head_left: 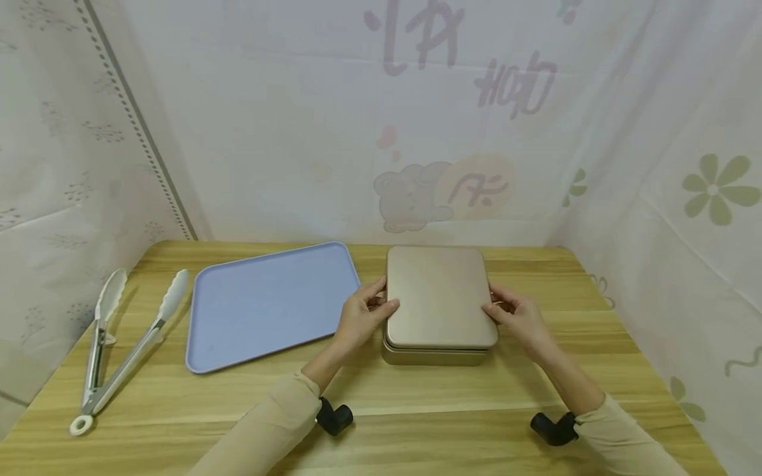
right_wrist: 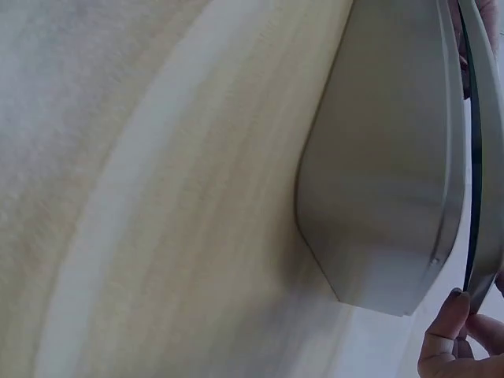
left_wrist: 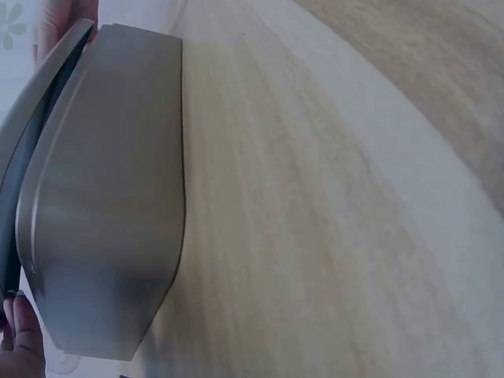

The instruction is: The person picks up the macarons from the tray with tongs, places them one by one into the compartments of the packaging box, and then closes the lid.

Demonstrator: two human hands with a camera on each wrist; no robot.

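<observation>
A square gold tin (head_left: 434, 357) stands on the wooden table (head_left: 417, 410), with its lid (head_left: 439, 294) on top. My left hand (head_left: 366, 311) grips the lid's left edge, thumb on top. On the opposite edge, my right hand (head_left: 512, 314) holds the lid the same way. The left wrist view shows the tin's side (left_wrist: 110, 197) with a dark gap under the lid (left_wrist: 31, 102) and a fingertip (left_wrist: 24, 331) at the rim. In the right wrist view the tin (right_wrist: 386, 157) and lid (right_wrist: 488, 142) also stand slightly apart, fingers (right_wrist: 453, 331) at the lid's edge.
A pale blue tray (head_left: 268, 304) lies just left of the tin. Metal tongs with white tips (head_left: 119, 344) lie near the table's left edge. White printed cloth (head_left: 417, 119) walls the table at the back and both sides.
</observation>
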